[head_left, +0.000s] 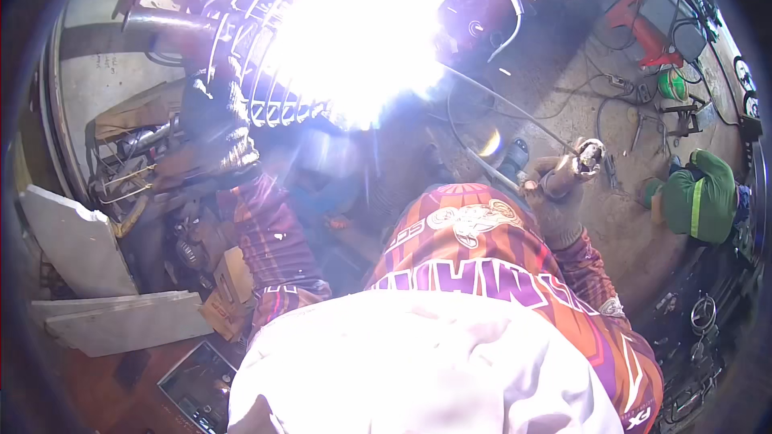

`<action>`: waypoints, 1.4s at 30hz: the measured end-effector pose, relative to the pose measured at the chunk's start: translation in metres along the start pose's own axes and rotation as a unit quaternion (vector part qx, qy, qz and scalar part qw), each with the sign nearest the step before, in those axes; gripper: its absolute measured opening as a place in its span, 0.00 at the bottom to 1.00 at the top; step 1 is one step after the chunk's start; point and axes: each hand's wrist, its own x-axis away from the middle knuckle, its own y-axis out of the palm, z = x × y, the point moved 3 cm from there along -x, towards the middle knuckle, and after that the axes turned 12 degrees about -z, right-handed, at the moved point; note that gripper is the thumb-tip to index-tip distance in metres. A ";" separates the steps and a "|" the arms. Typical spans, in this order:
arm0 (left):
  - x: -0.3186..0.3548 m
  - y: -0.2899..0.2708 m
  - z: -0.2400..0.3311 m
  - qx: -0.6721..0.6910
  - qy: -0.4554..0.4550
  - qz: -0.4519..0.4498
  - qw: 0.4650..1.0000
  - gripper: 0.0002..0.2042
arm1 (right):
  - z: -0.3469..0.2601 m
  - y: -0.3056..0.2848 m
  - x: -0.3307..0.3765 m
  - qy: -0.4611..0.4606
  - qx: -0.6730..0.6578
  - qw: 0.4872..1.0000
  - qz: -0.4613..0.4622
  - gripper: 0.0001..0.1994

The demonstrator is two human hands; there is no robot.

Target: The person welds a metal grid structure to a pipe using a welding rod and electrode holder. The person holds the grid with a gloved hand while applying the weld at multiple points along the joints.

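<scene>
My right hand (561,179), in a brownish glove, is closed round a welding electrode holder (591,153). A thin welding rod (511,104) runs from the holder up and left into a white-hot glare. The glare hides the rod's tip and much of a round, ribbed metal workpiece (269,48). My left arm reaches forward on the left. At its end, my left hand (233,133), seemingly gloved, is beside the lower left of the workpiece; its fingers are lost in shadow and bright streaks.
White boards (84,245) and cardboard (229,289) lie at left. A person in a green top (709,197) is bent low at right. Beyond are a red and grey machine (655,20), a green round item (674,85) and cables on the floor. A sandalled foot (515,157) is near the holder.
</scene>
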 end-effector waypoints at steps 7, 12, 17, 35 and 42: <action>-0.002 0.008 -0.012 0.026 0.016 0.009 0.999 0.19 | 0.008 0.001 0.005 -0.037 -0.037 0.999 0.011 0.16; 0.000 0.002 -0.006 0.016 0.017 0.014 1.000 0.18 | 0.020 -0.011 0.014 0.001 0.056 0.998 0.037 0.19; -0.004 0.013 -0.018 -0.002 0.040 0.014 0.999 0.16 | 0.011 -0.003 0.012 0.031 0.002 0.999 0.042 0.19; -0.004 0.003 -0.013 0.025 -0.010 0.015 1.000 0.21 | 0.001 0.000 0.007 0.042 0.030 0.999 0.014 0.15; -0.003 0.008 -0.014 0.023 0.003 0.013 1.000 0.19 | -0.005 0.003 0.005 0.023 0.037 0.999 0.014 0.14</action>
